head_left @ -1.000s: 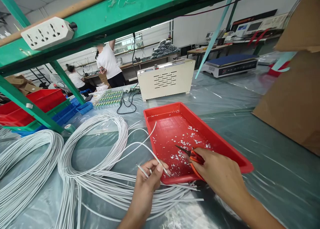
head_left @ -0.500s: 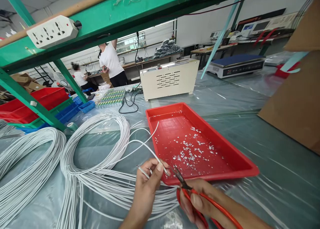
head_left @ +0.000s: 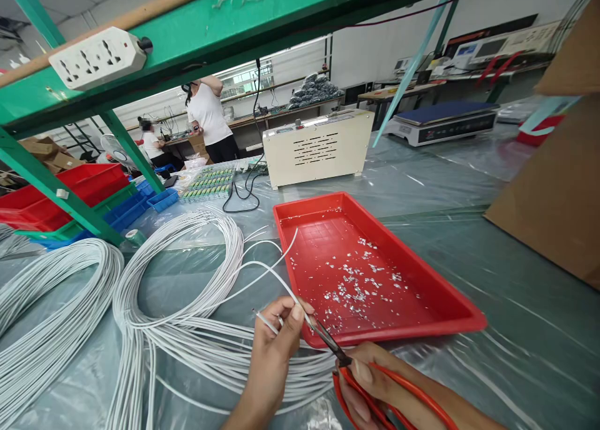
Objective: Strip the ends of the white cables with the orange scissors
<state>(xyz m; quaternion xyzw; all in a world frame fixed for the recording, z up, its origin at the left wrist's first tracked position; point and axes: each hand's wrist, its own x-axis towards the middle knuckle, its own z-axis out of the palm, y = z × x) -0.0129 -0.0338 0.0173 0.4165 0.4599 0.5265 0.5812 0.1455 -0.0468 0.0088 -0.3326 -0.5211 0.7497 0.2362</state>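
Observation:
Between thumb and fingers, my left hand pinches a white cable near its end; a second cable end pokes out between the fingers. My right hand grips red-handled scissors, whose blades meet the cable's tip just past my left thumb. Exactly where the blades touch is too small to make out. A big coil of white cables lies to the left, its strands running under my left hand. Just beyond both hands is a red tray scattered with small silvery scraps.
Another coil lies at far left, near stacked red, green and blue bins. A beige metal box and a scale stand behind the tray. Cardboard rises at right. A green shelf beam crosses overhead. Two people are in the background.
The scissors have moved left onto the cable's tip, and their blades have come together. My left hand has barely shifted. A person in the background has moved an arm.

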